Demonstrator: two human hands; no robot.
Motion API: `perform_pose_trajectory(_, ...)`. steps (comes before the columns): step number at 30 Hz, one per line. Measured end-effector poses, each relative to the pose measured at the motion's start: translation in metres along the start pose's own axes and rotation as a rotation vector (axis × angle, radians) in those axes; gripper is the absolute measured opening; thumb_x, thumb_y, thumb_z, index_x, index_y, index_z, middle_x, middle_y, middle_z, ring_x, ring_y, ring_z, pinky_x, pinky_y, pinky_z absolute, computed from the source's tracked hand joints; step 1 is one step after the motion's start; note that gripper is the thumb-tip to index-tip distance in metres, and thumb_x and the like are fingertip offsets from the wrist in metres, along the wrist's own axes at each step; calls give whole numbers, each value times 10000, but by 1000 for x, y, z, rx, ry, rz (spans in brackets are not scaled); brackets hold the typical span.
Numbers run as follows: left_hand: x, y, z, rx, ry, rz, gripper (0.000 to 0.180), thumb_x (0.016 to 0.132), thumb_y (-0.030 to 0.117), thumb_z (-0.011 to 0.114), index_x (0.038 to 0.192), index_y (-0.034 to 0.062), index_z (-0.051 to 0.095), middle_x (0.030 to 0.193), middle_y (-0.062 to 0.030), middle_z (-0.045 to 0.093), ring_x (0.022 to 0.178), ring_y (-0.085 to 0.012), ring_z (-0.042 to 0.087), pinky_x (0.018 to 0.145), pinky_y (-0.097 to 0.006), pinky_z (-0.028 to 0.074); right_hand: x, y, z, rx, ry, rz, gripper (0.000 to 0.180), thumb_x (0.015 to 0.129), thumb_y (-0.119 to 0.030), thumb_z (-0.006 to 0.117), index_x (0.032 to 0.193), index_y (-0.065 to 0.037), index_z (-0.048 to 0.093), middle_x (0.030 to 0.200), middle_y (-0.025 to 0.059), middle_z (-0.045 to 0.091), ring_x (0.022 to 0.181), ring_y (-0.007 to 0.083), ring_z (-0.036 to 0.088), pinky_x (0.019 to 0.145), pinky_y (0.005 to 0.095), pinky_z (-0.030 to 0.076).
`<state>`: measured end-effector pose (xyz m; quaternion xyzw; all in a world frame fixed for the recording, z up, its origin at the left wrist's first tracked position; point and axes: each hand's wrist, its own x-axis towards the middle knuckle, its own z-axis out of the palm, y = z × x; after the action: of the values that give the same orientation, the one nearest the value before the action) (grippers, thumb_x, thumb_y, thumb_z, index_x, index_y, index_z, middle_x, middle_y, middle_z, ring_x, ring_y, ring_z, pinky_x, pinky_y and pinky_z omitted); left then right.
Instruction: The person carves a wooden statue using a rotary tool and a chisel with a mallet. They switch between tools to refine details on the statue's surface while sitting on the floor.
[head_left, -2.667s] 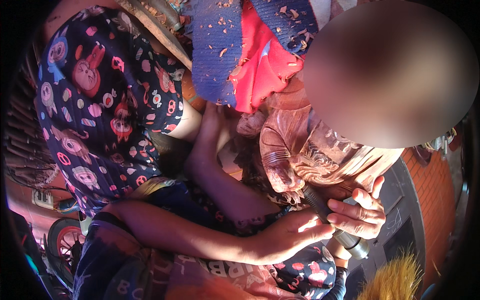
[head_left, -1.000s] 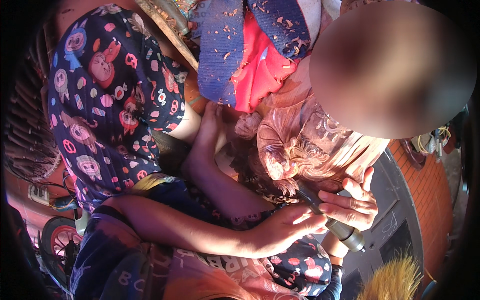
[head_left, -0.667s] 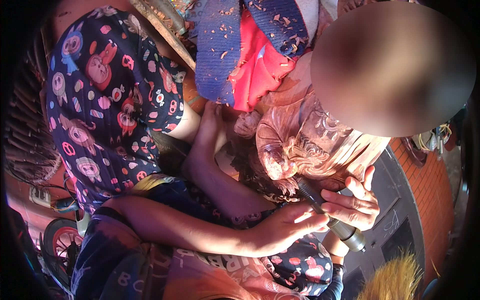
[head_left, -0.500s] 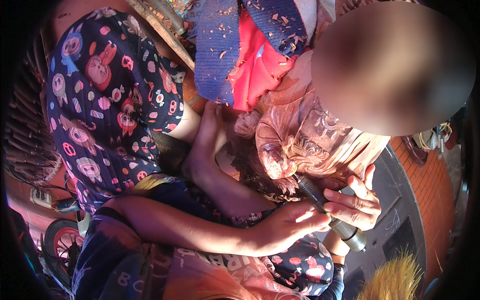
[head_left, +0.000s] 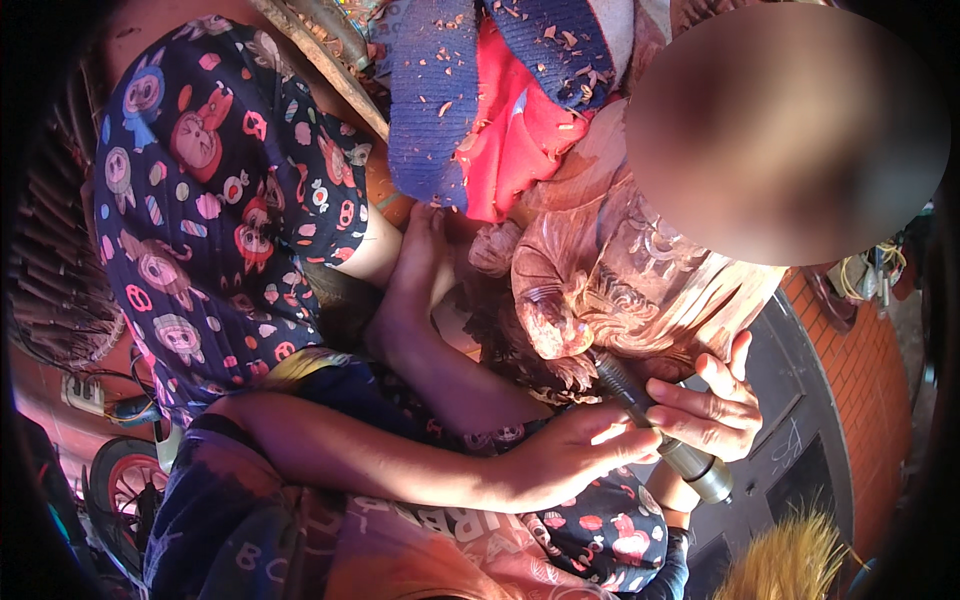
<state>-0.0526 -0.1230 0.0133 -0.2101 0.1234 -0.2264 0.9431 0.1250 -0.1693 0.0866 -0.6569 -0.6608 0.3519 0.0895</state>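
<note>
A reddish-brown wood carving [head_left: 640,290], with curling relief patterns and a rounded bulge, fills the middle right. Against its lower edge points a dark cylindrical rotary handpiece [head_left: 688,462], ribbed toward the front and metallic at the rear end. My left hand [head_left: 565,455] closes on the handpiece from the left, thumb lying along its body. From the other side, my right hand [head_left: 710,410] wraps its fingers over the same handpiece, the upper ones partly lifted toward the wood. The handpiece's tip is hard to make out at the carving's edge.
Wood shavings lie on a blue and red cloth [head_left: 435,130] beyond the carving. My bare foot [head_left: 410,265] rests beside it. A long wooden strip [head_left: 330,65] slants at the far left. A dark panel [head_left: 790,400] and brick-patterned floor [head_left: 870,420] lie right; a wheel [head_left: 125,485] stands lower left.
</note>
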Motion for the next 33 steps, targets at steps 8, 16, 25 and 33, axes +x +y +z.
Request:
perform_pose_trajectory(8,-2,4,-6,35,-70,-43,352,950,245,431,1240,45,431,1132,-25,521,1057,-90,463,893,-268,392,6,-15,8,24,72,170,141,792,-195,588,719,-137,694,783,57,687,1216,220,438,1094,478,112)
perform_pose_trajectory(16,-8,15,1,32,-57,-23,325,945,284,440,1163,48,482,1075,-15,541,1008,-81,478,868,-265,397,2,-6,5,5,55,72,140,793,-210,593,721,-147,696,774,41,688,1199,197,456,1100,454,114)
perform_pose_trajectory(25,-5,7,3,-52,-50,66,331,947,283,433,1168,40,477,1067,-19,541,995,-81,476,858,-259,395,1,1,2,31,32,-2,191,826,-171,560,696,-124,692,762,67,686,1216,228,440,1096,476,110)
perform_pose_trajectory(33,-2,5,0,-6,-55,32,303,952,239,429,1173,37,473,1063,-27,548,1004,-88,482,871,-258,395,0,-2,2,15,71,73,141,719,-268,655,795,-161,708,821,7,691,1125,160,528,1106,411,144)
